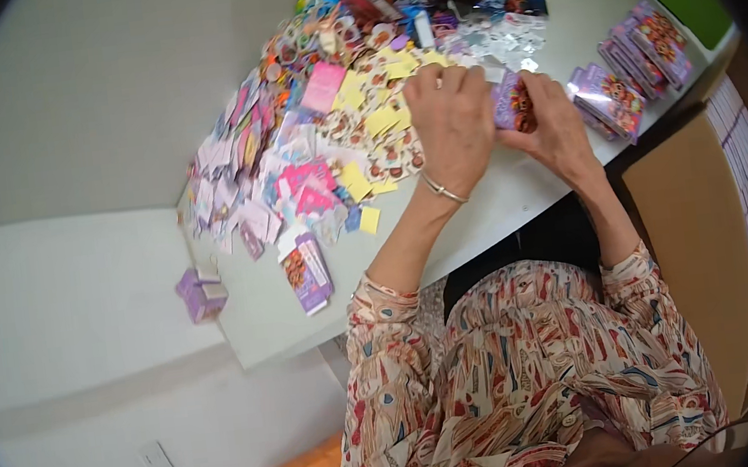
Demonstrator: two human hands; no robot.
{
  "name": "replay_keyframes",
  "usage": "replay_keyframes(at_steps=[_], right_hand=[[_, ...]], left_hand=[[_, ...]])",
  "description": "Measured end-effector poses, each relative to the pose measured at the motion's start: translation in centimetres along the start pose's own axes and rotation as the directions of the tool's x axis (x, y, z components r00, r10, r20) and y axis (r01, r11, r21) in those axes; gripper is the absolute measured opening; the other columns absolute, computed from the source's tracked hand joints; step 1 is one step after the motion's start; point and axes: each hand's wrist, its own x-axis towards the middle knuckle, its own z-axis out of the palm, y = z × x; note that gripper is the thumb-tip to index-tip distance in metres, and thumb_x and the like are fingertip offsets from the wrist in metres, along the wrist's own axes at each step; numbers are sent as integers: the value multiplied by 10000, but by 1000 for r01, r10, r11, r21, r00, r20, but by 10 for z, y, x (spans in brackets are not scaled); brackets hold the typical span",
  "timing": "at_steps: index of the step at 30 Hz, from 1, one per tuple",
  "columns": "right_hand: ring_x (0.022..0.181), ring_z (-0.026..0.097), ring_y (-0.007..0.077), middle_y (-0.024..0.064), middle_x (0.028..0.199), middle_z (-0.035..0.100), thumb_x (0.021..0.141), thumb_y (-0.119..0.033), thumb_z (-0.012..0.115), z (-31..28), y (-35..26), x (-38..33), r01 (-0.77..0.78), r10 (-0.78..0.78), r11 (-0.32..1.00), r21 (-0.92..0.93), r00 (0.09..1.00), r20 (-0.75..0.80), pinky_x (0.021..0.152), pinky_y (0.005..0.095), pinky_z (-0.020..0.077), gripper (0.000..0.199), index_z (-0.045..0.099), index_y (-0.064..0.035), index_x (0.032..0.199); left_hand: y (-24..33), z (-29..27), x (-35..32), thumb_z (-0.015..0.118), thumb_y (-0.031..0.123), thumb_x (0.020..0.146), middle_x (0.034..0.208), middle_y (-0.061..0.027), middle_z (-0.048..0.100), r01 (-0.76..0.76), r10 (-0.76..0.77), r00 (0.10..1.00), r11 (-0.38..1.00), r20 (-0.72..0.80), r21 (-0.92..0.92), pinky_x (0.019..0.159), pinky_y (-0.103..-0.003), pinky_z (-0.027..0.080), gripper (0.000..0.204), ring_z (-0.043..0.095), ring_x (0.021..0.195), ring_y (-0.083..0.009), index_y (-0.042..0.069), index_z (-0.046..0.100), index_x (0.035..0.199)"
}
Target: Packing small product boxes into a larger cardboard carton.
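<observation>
One small purple box (512,107) sits right of upper centre, pinched by the right hand (556,130); the left hand (454,123) hides its grip. Purple packs (613,103) stacked at right look finished; loose cards (384,122), upper centre, seem still unpacked.

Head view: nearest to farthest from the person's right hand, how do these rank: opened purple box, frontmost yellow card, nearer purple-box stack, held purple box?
1. Held purple box: in the right hand.
2. Nearer purple-box stack: just to the hand's right.
3. Frontmost yellow card: to its left.
4. Opened purple box: farther left.
</observation>
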Motion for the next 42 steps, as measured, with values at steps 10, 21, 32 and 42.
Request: replay_keyframes(at_steps=[10, 21, 32, 42], right_hand=[[1000, 594, 374, 227, 1232, 528, 698, -382, 797, -3, -7, 2, -168, 168, 986, 4, 985, 30, 841, 404, 495, 812, 428, 54, 1277], [935, 608, 354, 239, 1051, 603, 685, -373, 810, 10, -16, -18, 4, -4, 1000, 14, 1000, 25, 807, 390, 492, 845, 424, 78, 1287], [928, 585, 337, 189, 1014, 566, 682, -396, 795, 16, -34, -36, 37, -42, 999, 34, 987, 158, 775, 414, 495, 849, 415, 70, 1281], [951, 588, 355, 203, 1029, 566, 686, -397, 790, 18, -47, -44, 42, -53, 998, 51, 968, 245, 791, 434, 499, 844, 391, 25, 1298]], left_hand=[[-70, -57, -63, 714, 132, 788, 967, -122, 678, 334, -334, 942, 934, 20, -128, 804, -363, 470, 190, 615, 903, -279, 31, 692, 947], [-218, -116, -188, 834, 308, 649, 1176, -200, 551, 427, -559, 790, 796, 252, 429, 879, -448, 456, 665, 539, 1041, -379, 30, 564, 1189], [-249, -129, -175, 733, 89, 805, 828, -9, 625, 819, -778, 567, 567, 272, -85, 677, -207, 474, 321, 563, 733, -74, -12, 636, 1094], [-245, -125, -143, 707, 136, 821, 886, -67, 690, 766, -676, 637, 610, 371, -204, 661, -248, 485, 288, 614, 724, -113, -8, 675, 1068]])
